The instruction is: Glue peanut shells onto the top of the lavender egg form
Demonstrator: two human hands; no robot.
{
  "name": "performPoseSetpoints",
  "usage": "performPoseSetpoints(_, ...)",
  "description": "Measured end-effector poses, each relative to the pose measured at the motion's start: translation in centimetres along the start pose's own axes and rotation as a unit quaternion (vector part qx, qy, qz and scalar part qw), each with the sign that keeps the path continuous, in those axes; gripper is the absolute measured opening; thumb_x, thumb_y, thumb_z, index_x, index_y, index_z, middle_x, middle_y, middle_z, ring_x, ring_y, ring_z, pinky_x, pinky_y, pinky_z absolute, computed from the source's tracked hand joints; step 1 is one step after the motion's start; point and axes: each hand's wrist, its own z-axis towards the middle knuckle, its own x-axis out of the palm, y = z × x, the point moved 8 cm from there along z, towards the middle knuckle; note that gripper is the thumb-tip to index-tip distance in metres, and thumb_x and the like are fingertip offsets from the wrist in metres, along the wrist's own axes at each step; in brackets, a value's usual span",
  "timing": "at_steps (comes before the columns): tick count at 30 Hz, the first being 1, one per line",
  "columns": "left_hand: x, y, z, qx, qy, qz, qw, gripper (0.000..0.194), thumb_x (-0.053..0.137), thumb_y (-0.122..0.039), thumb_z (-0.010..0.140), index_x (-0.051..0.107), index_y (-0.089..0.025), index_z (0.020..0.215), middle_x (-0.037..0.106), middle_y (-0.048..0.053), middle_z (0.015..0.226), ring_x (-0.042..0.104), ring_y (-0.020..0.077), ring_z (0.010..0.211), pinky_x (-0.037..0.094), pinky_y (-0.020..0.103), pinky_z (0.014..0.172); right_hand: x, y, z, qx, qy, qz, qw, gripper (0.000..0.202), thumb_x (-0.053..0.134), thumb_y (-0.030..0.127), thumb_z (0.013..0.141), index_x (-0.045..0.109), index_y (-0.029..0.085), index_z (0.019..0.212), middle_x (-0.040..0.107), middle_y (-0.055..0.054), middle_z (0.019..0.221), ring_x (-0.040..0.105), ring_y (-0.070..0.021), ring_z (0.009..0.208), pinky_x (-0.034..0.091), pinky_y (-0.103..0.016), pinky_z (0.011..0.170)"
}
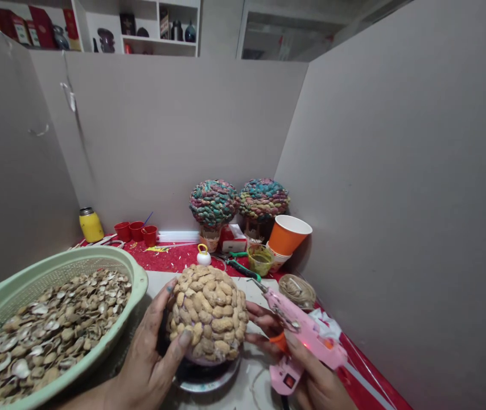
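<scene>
A ball covered in peanut shells [211, 313] sits over a round dish [209, 384] at the bottom centre. Purple shows between some shells and along its lower edge. My left hand [153, 341] grips the ball's left side, thumb on the front and fingers curved around the side. In my right hand [307, 364] is a pink hot glue gun [296, 324], my fingers closed around its handle near the orange trigger. Its nozzle points up and left, apart from the shells. Two fingertips of that hand reach the ball's right side; whether they touch it I cannot tell.
At left stands a green colander [138, 273] full of shell halves. Behind are red cups [136, 230], a yellow jar [91, 225], two colourful shell-covered balls [214, 202] on stands, green-handled pliers [243, 266], an orange paper cup [288, 236] and twine [297, 291]. Grey panels [170, 125] enclose the table.
</scene>
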Motion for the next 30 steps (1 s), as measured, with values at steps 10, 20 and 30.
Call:
performPoseSetpoints(10,0.1,1.4,0.9,-0.184,0.048,-0.094,0.977,0.057,0.038,-0.047,0.097,0.035,-0.021,0.147,0.036,0.008,0.156,0.028,0.0261,0.145,0.015,0.050,0.120,0.2,-0.3,0.2,0.005,0.002,-0.024,1.000,0.033,0.074,0.049,0.078,0.076,0.027,0.104,0.066,-0.007,0.126,0.069,-0.0283,0.098,0.050,-0.040,0.092)
performPoseSetpoints(20,-0.6,1.4,0.5,-0.159,0.076,-0.026,0.984,0.064,0.042,-0.049,0.095,0.031,-0.020,0.150,0.029,0.009,0.159,0.024,0.0270,0.146,0.014,0.052,0.117,-0.1,-0.8,0.2,0.025,-0.013,-0.026,0.999,0.036,0.073,0.048,0.080,0.075,0.026,0.108,0.056,-0.007,0.139,0.059,-0.0321,0.119,0.048,-0.042,0.098)
performPoseSetpoints(30,-1.4,1.2,0.0,-0.167,0.107,0.035,0.979,0.073,0.039,-0.055,0.093,0.026,-0.013,0.152,0.025,0.011,0.159,0.021,0.0281,0.145,0.017,0.050,0.114,0.1,-0.6,0.4,0.024,-0.015,-0.012,1.000,0.032,0.071,0.047,0.082,0.076,0.023,0.104,0.062,-0.010,0.132,0.061,-0.0322,0.114,0.051,-0.041,0.092)
